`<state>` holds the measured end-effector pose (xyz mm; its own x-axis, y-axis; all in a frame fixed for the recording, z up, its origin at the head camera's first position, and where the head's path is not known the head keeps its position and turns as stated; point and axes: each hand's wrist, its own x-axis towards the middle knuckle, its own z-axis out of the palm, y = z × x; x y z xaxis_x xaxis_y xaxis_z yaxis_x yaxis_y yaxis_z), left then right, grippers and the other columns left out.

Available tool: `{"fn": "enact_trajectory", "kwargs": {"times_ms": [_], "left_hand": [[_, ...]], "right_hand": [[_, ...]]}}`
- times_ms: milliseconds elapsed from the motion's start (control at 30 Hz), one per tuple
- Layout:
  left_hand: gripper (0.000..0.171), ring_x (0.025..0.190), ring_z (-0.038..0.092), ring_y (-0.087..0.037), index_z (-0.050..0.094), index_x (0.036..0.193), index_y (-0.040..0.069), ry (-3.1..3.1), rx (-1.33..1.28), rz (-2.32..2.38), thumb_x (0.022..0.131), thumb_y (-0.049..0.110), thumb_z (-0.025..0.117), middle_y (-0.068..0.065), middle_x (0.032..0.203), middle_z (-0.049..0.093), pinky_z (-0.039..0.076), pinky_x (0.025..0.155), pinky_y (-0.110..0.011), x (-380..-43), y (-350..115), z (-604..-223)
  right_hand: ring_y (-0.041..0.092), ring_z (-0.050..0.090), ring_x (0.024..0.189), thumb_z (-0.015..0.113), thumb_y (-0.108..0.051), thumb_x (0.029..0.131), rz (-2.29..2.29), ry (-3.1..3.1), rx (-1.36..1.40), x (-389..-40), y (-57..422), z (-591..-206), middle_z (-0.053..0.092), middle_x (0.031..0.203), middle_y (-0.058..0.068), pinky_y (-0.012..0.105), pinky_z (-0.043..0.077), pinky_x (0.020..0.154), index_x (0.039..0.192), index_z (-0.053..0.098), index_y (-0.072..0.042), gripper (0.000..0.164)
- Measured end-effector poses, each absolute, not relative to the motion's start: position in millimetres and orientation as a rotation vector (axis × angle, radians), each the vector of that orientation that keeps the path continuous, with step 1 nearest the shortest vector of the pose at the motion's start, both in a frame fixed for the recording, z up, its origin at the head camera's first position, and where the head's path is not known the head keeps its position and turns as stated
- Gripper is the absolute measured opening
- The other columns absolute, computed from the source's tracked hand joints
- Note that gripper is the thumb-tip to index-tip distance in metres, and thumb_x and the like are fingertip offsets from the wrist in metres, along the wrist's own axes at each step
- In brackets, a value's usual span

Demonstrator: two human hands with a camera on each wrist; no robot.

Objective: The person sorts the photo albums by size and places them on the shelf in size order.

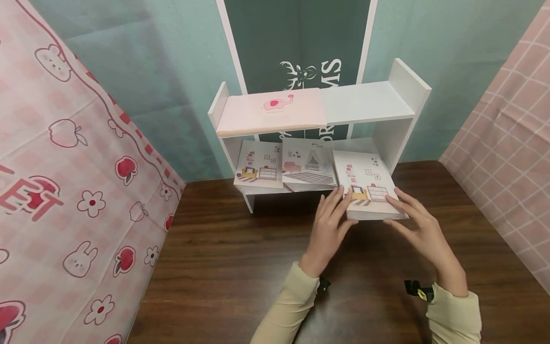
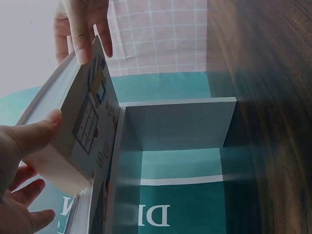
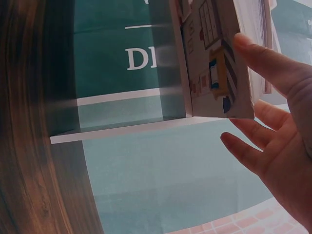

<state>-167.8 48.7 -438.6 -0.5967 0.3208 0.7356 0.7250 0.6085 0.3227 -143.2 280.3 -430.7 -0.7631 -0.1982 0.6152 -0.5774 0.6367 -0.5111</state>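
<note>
In the head view a thick white book, its cover showing a yellow armchair and a dresser, lies at the right end of the white shelf's lower board, its near end past the front edge. My left hand grips its near left corner, thumb low and fingers along the side. At the near right corner my right hand holds it, thumb below and two fingertips on the cover. In the right wrist view, the thumb of the right hand touches the book's edge, while one finger stands apart. Left of it lie a grey-carpet-picture book and another armchair-cover book.
A pink book with an elephant lies on the upper board of the white shelf. The shelf stands on a dark wooden table before a green cloth backdrop. Pink patterned cloth hangs at both sides.
</note>
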Motion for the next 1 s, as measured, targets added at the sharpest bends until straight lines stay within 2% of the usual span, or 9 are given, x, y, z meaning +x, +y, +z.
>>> {"fn": "enact_trajectory", "kwargs": {"times_ms": [233,300,400,500,667,1000], "left_hand": [[0.075,0.133,0.037,-0.020,0.038,0.142,0.012,-2.217,-0.817,-0.797,0.077,0.027,0.072,-0.009,0.145,0.039,0.027,0.110,-0.043,-172.0,48.4,-434.5],[0.075,0.133,0.037,-0.020,0.038,0.142,0.012,-2.219,-0.816,-0.789,0.078,0.028,0.072,-0.009,0.145,0.039,0.027,0.110,-0.043,-172.7,48.6,-434.3],[0.074,0.133,0.037,-0.020,0.038,0.142,0.012,-2.220,-0.818,-0.780,0.078,0.028,0.071,-0.010,0.145,0.038,0.029,0.109,-0.045,-173.8,49.0,-434.1],[0.074,0.133,0.037,-0.020,0.039,0.142,0.012,-2.222,-0.816,-0.767,0.078,0.028,0.072,-0.010,0.145,0.038,0.029,0.108,-0.047,-175.4,49.2,-434.0],[0.073,0.134,0.035,-0.019,0.039,0.142,0.012,-2.230,-0.809,-0.757,0.078,0.029,0.071,-0.009,0.146,0.037,0.029,0.108,-0.047,-177.0,49.2,-433.7],[0.072,0.134,0.036,-0.019,0.040,0.141,0.014,-2.253,-0.792,-0.739,0.078,0.030,0.071,-0.009,0.145,0.038,0.025,0.110,-0.046,-180.1,48.8,-431.5]], "right_hand": [[0.014,0.041,0.127,0.075,0.020,0.059,1.015,-2.299,0.601,-148.3,274.4,-428.7,0.050,0.131,0.022,0.007,0.028,0.099,0.121,0.061,-0.002,0.067],[0.016,0.041,0.127,0.076,0.018,0.059,1.008,-2.301,0.602,-149.4,273.0,-428.5,0.049,0.131,0.022,0.008,0.028,0.099,0.120,0.061,-0.003,0.067],[0.016,0.039,0.128,0.078,0.006,0.065,0.992,-2.308,0.608,-149.2,272.4,-428.6,0.048,0.133,0.021,0.006,0.027,0.098,0.121,0.061,-0.005,0.059],[0.016,0.038,0.129,0.078,0.003,0.066,0.987,-2.302,0.623,-148.9,272.4,-428.3,0.047,0.134,0.021,0.005,0.027,0.098,0.122,0.061,-0.006,0.059],[0.019,0.037,0.130,0.076,0.016,0.060,0.993,-2.318,0.610,-150.4,272.9,-430.3,0.047,0.136,0.019,0.007,0.026,0.100,0.122,0.061,-0.004,0.067],[0.022,0.037,0.130,0.075,0.018,0.061,0.993,-2.325,0.593,-155.9,273.5,-433.6,0.046,0.137,0.019,0.008,0.025,0.101,0.124,0.060,-0.005,0.069]]}}
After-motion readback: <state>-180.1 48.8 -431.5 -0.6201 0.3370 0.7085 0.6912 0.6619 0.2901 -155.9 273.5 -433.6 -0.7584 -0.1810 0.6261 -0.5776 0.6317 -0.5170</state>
